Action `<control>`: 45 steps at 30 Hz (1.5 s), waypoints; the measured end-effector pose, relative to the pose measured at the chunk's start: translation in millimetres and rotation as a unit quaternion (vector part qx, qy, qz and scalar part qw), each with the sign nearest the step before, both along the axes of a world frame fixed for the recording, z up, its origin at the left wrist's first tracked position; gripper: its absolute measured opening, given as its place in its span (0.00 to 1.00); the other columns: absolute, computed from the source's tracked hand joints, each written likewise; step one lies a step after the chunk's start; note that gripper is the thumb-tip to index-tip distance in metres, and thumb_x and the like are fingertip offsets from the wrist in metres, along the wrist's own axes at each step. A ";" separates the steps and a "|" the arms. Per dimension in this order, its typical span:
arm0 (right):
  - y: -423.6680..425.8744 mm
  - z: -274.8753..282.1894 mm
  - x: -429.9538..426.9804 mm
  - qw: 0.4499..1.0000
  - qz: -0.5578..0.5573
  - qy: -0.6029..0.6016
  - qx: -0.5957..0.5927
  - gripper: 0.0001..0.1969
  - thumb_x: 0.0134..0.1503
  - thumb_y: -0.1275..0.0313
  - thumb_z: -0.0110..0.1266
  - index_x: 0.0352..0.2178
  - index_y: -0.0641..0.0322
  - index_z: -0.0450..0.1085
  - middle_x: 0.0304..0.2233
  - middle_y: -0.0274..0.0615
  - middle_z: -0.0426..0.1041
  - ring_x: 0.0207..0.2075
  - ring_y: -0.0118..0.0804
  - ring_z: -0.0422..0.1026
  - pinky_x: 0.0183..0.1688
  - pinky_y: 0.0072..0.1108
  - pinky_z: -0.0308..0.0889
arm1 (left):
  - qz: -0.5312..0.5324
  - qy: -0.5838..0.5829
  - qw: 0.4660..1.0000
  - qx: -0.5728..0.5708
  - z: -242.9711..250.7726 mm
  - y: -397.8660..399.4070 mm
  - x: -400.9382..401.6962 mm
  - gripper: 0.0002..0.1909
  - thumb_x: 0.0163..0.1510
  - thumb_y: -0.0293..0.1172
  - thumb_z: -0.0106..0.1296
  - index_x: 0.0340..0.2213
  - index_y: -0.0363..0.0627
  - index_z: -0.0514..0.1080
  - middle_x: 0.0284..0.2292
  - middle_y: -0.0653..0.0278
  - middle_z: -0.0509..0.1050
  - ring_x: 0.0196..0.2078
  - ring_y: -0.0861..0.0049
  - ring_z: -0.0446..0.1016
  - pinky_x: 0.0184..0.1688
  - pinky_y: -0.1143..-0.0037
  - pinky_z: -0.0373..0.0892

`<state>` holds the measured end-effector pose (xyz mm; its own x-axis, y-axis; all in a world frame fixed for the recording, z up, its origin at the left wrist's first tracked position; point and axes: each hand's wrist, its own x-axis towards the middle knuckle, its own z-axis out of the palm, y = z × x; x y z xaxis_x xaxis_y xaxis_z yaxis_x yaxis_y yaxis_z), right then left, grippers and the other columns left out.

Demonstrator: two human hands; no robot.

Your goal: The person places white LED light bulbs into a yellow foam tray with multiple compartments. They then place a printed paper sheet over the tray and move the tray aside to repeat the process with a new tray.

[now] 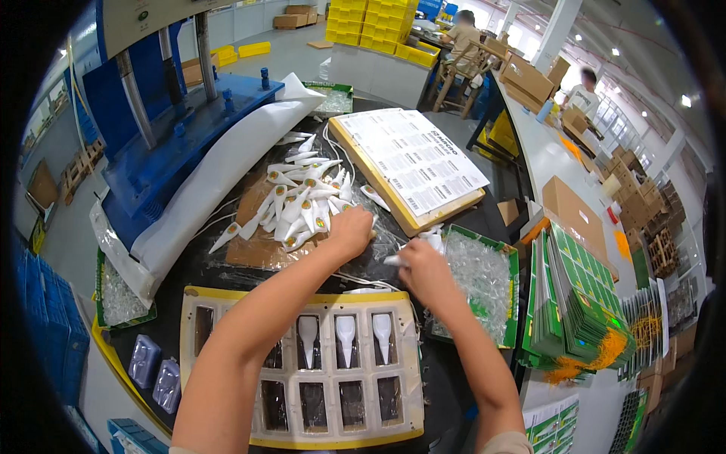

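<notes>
My right hand (pixel 426 269) is closed around a white tapered bottle (pixel 394 260); its pointed end sticks out to the left. My left hand (pixel 351 230) is at the right edge of a pile of white tapered bottles (pixel 295 213), several with round orange-and-green stickers. Its fingers are curled, and what they hold is hidden. Nearest me lies a yellow-edged mould tray (pixel 329 373) with rectangular cavities. Three cavities at the right of its far row hold pale bottle-shaped pieces (pixel 345 335). My left forearm covers part of the tray.
A printed card sheet (pixel 420 153) lies on a yellow-edged board (pixel 391 204). Clear plastic pieces fill a green box (pixel 479 278) at right. A blue press (pixel 187 122) and a white plastic roll (pixel 221 164) stand left. Stacked green cards (pixel 578 295) lie far right. Two people sit beyond.
</notes>
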<state>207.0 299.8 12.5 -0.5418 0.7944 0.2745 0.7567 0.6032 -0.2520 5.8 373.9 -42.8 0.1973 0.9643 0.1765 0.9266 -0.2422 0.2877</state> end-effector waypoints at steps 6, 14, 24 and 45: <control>-122.1 4.3 -117.2 0.923 0.359 0.120 0.071 0.08 0.46 0.77 0.53 0.30 0.71 0.72 0.32 0.45 0.67 0.37 0.42 0.71 0.41 0.28 0.72 | -0.057 -0.271 0.961 0.019 41.1 -38.1 -64.6 0.14 0.46 0.27 0.62 0.36 0.43 0.73 0.35 0.63 0.75 0.38 0.70 0.71 0.40 0.71 0.68; -11.9 -14.9 -133.5 0.989 0.096 0.102 0.040 0.10 0.48 0.76 0.57 0.34 0.67 0.72 0.33 0.52 0.71 0.37 0.52 0.72 0.39 0.35 0.70 | -0.033 -0.270 0.959 0.074 93.1 -256.5 -166.4 0.15 0.42 0.16 0.64 0.34 0.46 0.80 0.34 0.64 0.79 0.39 0.71 0.78 0.39 0.74 0.73; 113.6 -56.6 -174.4 0.989 -0.091 0.076 -0.083 0.12 0.38 0.64 0.70 0.21 0.61 0.80 0.22 0.52 0.77 0.26 0.49 0.78 0.34 0.33 0.72 | -0.154 0.083 0.984 0.029 43.2 -320.0 -177.8 0.30 0.52 0.33 0.54 0.56 0.39 0.66 0.58 0.55 0.67 0.62 0.63 0.65 0.64 0.63 0.61; -196.9 -16.2 -156.0 0.843 0.531 0.088 -0.028 0.17 0.45 0.77 0.54 0.39 0.73 0.71 0.40 0.48 0.73 0.39 0.41 0.74 0.42 0.25 0.72 | -0.070 -0.048 0.996 -0.040 62.4 -267.5 -218.3 0.29 0.59 0.44 0.46 0.60 0.50 0.61 0.60 0.57 0.63 0.64 0.63 0.59 0.65 0.54 0.49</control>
<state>51.0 102.9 -3.6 -0.9103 -0.0975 0.4022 -0.2529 0.9004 -0.3541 -212.4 106.4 19.7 0.3162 0.9406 0.1237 0.8530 -0.3390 0.3970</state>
